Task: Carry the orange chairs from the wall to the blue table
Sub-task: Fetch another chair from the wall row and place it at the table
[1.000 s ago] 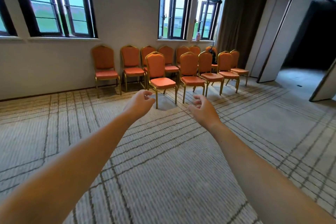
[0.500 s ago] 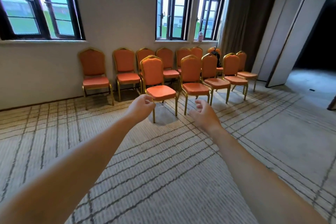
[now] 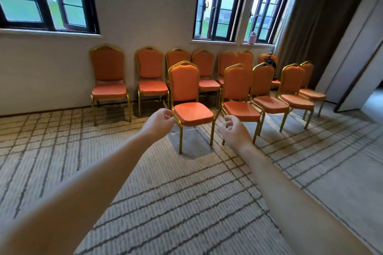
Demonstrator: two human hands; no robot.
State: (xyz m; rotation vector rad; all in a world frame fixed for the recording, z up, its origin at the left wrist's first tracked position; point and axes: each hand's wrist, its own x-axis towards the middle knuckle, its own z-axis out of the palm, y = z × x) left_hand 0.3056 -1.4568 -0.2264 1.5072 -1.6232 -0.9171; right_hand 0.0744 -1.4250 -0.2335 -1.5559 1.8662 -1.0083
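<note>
Several orange chairs with gold frames stand in two rows before the wall under the windows. The nearest orange chair faces me at the front left of the group. My left hand reaches out just left of its seat, fingers loosely curled and holding nothing. My right hand is stretched out just right of that seat, in front of the second front-row chair, fingers also loosely curled and empty. Neither hand touches a chair. The blue table is not in view.
Patterned carpet lies between me and the chairs. A black bag sits on a back-row chair at the right. A brown curtain and white folding partition panels stand at the right, beside an opening.
The chairs have grown larger and nearer as I walked toward them. Both arms stayed outstretched, and the hands now flank the nearest chair's seat.
</note>
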